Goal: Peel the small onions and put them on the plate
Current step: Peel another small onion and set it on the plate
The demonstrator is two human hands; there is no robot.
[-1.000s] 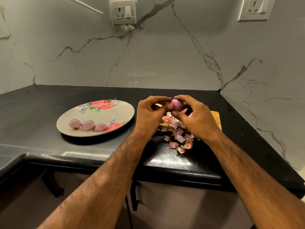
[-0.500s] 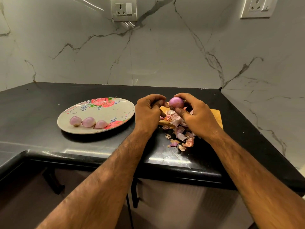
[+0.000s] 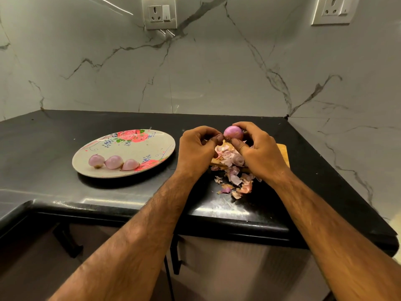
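Near the worktop's right edge, the right hand (image 3: 260, 153) curls its fingers (image 3: 244, 126) round the onion (image 3: 234, 132) above the peels (image 3: 233, 161); the left hand (image 3: 195, 151) pinches its root end. Best strip the skin downward, gripping firmly, before moving to the plate (image 3: 138, 153).

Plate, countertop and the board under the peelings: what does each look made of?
Plate: cream with printed flowers, glossy; melamine or glazed ceramic, can't tell which. Countertop: black polished stone, probably granite, going by the mirror-like glare along its rounded front edge. Board: pale tan, matte, likely wood; only a corner shows.
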